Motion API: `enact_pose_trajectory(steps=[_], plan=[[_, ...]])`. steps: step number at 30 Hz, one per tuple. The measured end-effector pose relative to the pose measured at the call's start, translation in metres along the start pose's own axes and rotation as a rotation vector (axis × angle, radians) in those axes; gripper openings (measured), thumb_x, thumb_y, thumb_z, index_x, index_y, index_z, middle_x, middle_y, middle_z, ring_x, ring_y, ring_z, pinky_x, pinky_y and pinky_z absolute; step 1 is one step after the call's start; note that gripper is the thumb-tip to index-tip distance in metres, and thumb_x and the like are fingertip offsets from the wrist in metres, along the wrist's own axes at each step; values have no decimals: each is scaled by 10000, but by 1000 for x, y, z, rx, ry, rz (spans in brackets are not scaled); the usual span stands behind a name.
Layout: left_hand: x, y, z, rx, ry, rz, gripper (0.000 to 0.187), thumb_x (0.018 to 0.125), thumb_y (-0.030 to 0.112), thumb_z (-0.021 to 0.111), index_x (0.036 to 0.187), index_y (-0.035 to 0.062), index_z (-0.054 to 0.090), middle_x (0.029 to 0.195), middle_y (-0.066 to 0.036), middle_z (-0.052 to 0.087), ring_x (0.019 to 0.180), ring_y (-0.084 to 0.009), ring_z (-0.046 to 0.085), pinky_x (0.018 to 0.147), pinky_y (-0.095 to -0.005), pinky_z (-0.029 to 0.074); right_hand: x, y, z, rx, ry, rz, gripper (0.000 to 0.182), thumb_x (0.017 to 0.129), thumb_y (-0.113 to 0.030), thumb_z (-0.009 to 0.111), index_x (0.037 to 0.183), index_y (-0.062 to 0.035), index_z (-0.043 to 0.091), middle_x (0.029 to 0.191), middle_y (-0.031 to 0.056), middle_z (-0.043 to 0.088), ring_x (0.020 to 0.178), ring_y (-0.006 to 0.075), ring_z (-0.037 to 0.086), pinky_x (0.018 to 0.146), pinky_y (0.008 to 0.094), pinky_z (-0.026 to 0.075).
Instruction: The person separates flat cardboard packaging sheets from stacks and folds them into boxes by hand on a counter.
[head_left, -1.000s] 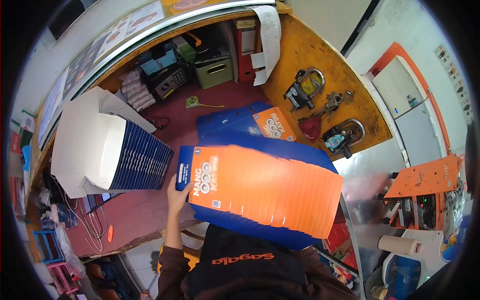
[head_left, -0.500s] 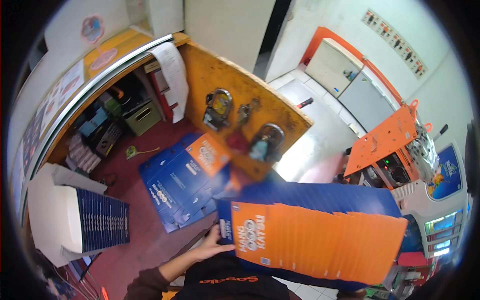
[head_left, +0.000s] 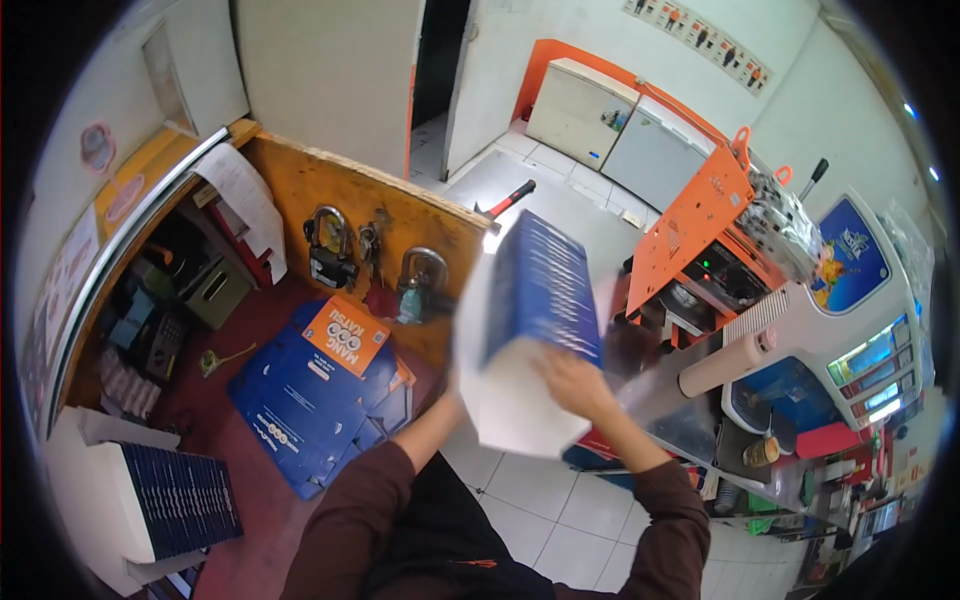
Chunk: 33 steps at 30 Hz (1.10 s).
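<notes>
I hold a thick stack of flat blue cartons [head_left: 540, 290] upright in front of me, its blue edges and a blurred white face towards me. My right hand [head_left: 575, 385] lies spread on the stack's lower right side and grips it. My left hand [head_left: 453, 392] reaches under the stack's left edge and is mostly hidden behind the white face. The stack hangs over the steel counter, to the right of the wooden board.
Loose blue-and-orange flat cartons [head_left: 310, 390] lie on the red counter at left. Another white-and-blue stack [head_left: 150, 500] sits at lower left. Padlocks [head_left: 330, 245] hang on the wooden board [head_left: 440, 220]. An orange machine [head_left: 700, 230] and a beige cylinder [head_left: 725, 362] stand at right.
The stack, held flat and fanned with orange faces up, has swung right and turned on edge. My right hand now shows on it. My view has turned right.
</notes>
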<state>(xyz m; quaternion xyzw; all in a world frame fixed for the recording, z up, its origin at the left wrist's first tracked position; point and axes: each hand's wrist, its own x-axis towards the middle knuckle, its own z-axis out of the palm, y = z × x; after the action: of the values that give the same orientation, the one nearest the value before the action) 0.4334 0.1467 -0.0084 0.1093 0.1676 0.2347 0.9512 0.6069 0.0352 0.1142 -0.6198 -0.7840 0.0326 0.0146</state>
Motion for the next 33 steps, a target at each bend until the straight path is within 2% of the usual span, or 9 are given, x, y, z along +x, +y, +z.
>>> enact_pose_trajectory(steps=[3, 4, 10, 14, 16, 19, 23, 27, 33], plan=[[-55, -1, -2, 285, 337, -105, 933, 797, 730, 268, 1422, 59, 99, 1413, -209, 256, 1224, -399, 384, 997, -519, 320, -10, -14, 61, -156, 26, 136, 637, 666, -221, 675, 1265, -156, 467, 1465, 134, 166, 1343, 303, 199, 1018, 599, 202], [-55, -6, -17, 282, 205, -167, 876, 810, 707, 301, 1428, 112, 122, 1431, -161, 237, 1174, -389, 441, 925, -532, 383, -11, -19, 76, -127, -40, 262, 653, 694, -277, 683, 1285, -150, 435, 1464, 158, 148, 1356, 327, 144, 1010, 633, 170], [-86, -44, -7, 678, 212, -236, 541, 901, 381, 486, 1330, 84, 344, 1285, -93, 471, 1033, -248, 570, 832, -369, 465, 1, -19, 136, 172, -67, 669, 776, 788, -423, 603, 1401, -133, 225, 1473, 174, 102, 1349, 386, 103, 1004, 648, 157], [-184, -47, -39, 1384, 78, 218, 398, 842, 272, 600, 1155, 37, 530, 1083, -119, 570, 901, -210, 607, 786, -320, 475, 13, -26, 135, 252, -2, 772, 791, 792, -428, 606, 1407, -128, 210, 1473, 177, 105, 1351, 388, 92, 1028, 598, 190], [-246, -35, -51, 1354, 427, 424, 316, 812, 193, 632, 1087, 54, 564, 1040, -112, 556, 870, -218, 603, 766, -325, 484, 11, -28, 147, 205, 167, 683, 803, 772, -321, 657, 1398, -82, 214, 1458, 209, 135, 1337, 418, 113, 1083, 465, 180], [-336, -31, -115, 1475, 1243, 766, 307, 774, 110, 603, 1064, 26, 546, 1054, -150, 525, 1025, -305, 502, 871, -395, 412, 14, -20, 169, 113, 206, 636, 825, 768, -315, 659, 1414, -104, 191, 1473, 187, 96, 1345, 410, 74, 1082, 473, 180], [-440, -47, -168, 1270, 2110, 583, 492, 780, 184, 585, 1214, 16, 427, 1218, -188, 434, 1172, -359, 376, 1008, -466, 260, 15, -25, 172, 140, 113, 635, 893, 766, -362, 658, 1426, -102, 116, 1480, 181, 18, 1341, 427, 42, 1088, 491, 155], [-460, -75, -196, 1480, 2090, 191, 624, 788, 334, 578, 1292, 33, 367, 1389, -183, 294, 1318, -354, 204, 1053, -562, 111, 17, -25, 177, -19, 33, 675, 1008, 732, -456, 668, 1428, -78, 46, 1468, 217, -19, 1341, 425, 26, 1085, 511, 130], [-459, -87, -207, 1444, 2156, 264, 664, 798, 447, 527, 1322, 77, 360, 1412, -164, 273, 1337, -339, 177, 1036, -568, 119, 30, 2, 197, -465, -238, 648, 1138, 654, -765, 496, 1415, -14, 106, 1475, 173, 89, 1358, 368, 62, 1071, 540, 77]])
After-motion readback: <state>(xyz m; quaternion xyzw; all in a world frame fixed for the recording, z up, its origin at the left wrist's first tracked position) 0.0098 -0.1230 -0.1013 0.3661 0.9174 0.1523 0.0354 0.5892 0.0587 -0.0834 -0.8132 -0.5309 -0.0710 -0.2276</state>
